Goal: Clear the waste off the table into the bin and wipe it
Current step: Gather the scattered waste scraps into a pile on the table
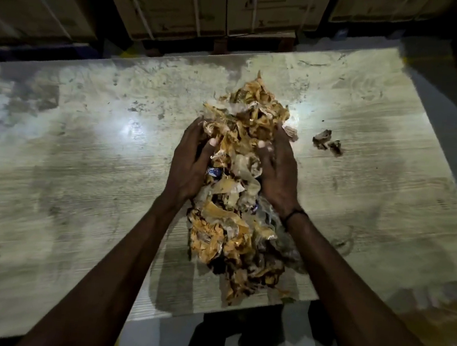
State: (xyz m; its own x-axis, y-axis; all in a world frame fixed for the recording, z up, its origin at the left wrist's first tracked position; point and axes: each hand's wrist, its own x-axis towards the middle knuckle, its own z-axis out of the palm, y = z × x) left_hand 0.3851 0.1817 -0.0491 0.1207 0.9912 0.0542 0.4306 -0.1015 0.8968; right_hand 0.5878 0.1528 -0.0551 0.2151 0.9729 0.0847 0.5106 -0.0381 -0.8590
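Note:
A long heap of waste (235, 201), orange-brown peels, crumpled paper and plastic wrappers, lies down the middle of the pale wood-grain table (79, 185) and reaches its near edge. My left hand (190, 163) presses against the heap's left side with its fingers laid along it. My right hand (277, 169) presses against the right side the same way, so the heap sits squeezed between both palms. A black band circles my right wrist. Two small dark scraps (328, 142) lie apart on the table, right of the heap. No bin and no cloth is in view.
The tabletop is smeared with dark stains and crumbs, most of them on the left and far side. Stacked cardboard boxes (183, 4) stand behind the table's far edge. My feet (232, 342) show on the floor below the near edge.

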